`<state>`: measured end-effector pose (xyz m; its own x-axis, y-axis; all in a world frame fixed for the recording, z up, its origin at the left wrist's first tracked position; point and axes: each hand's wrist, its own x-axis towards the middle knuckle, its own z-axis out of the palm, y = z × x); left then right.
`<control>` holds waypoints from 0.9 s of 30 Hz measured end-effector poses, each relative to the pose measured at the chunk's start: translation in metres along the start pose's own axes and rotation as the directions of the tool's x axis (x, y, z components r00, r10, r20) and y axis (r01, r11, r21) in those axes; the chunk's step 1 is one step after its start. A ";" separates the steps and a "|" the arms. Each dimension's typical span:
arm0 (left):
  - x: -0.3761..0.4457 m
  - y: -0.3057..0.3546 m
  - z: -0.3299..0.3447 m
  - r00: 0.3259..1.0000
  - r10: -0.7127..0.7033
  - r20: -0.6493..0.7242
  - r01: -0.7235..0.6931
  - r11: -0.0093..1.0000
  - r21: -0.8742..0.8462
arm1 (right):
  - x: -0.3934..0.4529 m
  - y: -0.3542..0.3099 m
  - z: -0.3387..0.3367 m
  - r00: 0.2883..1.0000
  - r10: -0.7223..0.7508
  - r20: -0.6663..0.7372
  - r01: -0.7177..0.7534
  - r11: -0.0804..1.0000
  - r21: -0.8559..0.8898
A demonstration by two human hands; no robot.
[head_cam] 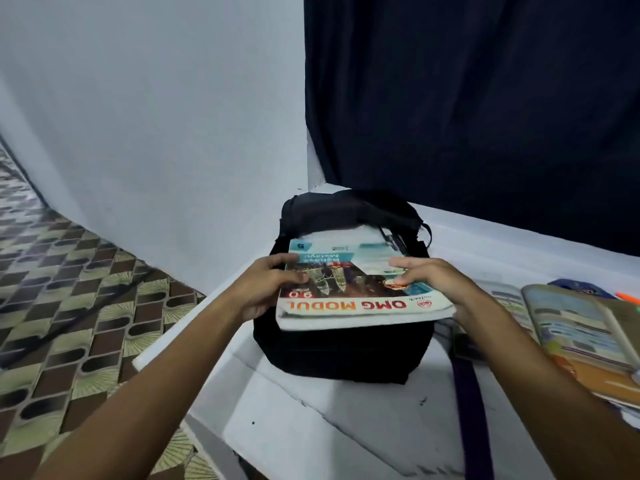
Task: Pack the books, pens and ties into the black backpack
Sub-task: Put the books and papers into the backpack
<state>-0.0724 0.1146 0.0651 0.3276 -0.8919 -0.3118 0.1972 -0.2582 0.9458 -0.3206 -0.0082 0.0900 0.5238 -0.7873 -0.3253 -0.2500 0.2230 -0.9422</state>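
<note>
The black backpack (346, 351) lies on the white table (346, 427), its opening toward the far side. A book with "OMG MODUL" on its cover (356, 292) rests on top of the backpack, its far edge at the opening. My left hand (273, 289) grips the book's left edge, thumb on the cover. My right hand (433, 282) holds its right edge, thumb on the cover. More books (575, 334) lie spread at the right. A dark purple tie (467, 393) runs along the table beside the backpack. An orange pen (628, 297) shows at the far right.
A pale wall stands at the left and a dark curtain (485, 98) hangs behind the table. Patterned floor tiles (69, 306) lie to the left, below the table's edge. A dark blue item (578, 289) lies behind the books.
</note>
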 end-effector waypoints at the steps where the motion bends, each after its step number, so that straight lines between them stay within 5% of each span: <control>1: 0.005 0.002 -0.001 0.999 -0.037 0.012 0.038 0.999 -0.018 | 0.008 0.001 0.001 0.999 0.025 -0.020 -0.025 1.000 -0.008; 12: 0.066 0.039 -0.002 0.972 -0.200 0.123 0.208 0.976 -0.057 | 0.065 -0.016 0.000 0.989 0.049 -0.140 -0.058 0.996 -0.065; 16: 0.094 0.040 -0.001 0.980 -0.196 0.025 0.193 0.976 0.096 | 0.084 -0.021 0.006 0.925 -0.126 -0.359 0.034 0.967 -0.253; 18: 0.104 0.041 -0.002 0.987 -0.158 -0.005 0.152 0.943 0.297 | 0.090 -0.022 0.010 0.873 -0.276 -0.402 -0.006 0.819 -0.574; 20: 0.107 0.045 0.001 0.994 -0.111 -0.015 0.099 0.806 0.583 | 0.086 -0.020 0.016 0.870 -0.363 -0.332 -0.099 0.532 -0.841; 21: 0.106 0.049 0.004 0.998 -0.042 -0.044 0.061 0.655 0.753 | 0.080 -0.019 0.019 0.879 -0.399 -0.261 -0.068 0.437 -0.897; 23: 0.106 0.054 0.007 0.965 0.254 -0.065 0.005 0.230 0.973 | 0.066 -0.015 0.026 0.901 -0.431 -0.051 0.148 0.414 -0.898; 25: 0.115 0.056 0.010 0.866 0.493 0.084 -0.115 0.033 0.993 | 0.049 -0.008 0.036 0.912 -0.370 0.178 0.333 0.412 -0.848; 27: 0.132 0.054 0.012 0.764 0.552 0.335 -0.299 -0.156 0.941 | 0.041 0.005 0.047 0.913 -0.267 0.309 0.370 0.220 -0.903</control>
<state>-0.0293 -0.0216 0.0761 0.0499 -0.9481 0.3140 -0.9986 -0.0421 0.0315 -0.2616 -0.0124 0.0685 0.7966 -0.6005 -0.0699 -0.5962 -0.7612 -0.2553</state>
